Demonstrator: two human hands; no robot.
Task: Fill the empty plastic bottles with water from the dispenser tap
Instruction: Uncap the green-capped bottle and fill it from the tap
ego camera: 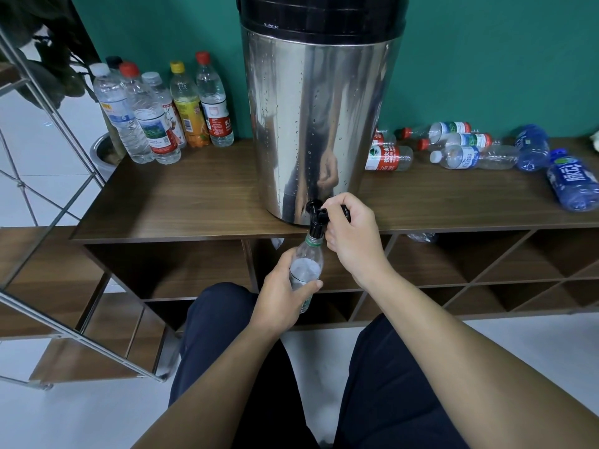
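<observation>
bottle base hidden in left hand; right hand covers tap.

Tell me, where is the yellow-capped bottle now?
The yellow-capped bottle stands upright on the shelf top, left of the dispenser, beside a red-capped bottle.

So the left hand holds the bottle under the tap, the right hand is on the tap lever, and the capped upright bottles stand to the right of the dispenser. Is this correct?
Not quite. The head view shows the capped upright bottles standing left of the dispenser; the bottles to its right lie on their sides. The left hand does hold the bottle under the tap, with the right hand on the lever.
</observation>
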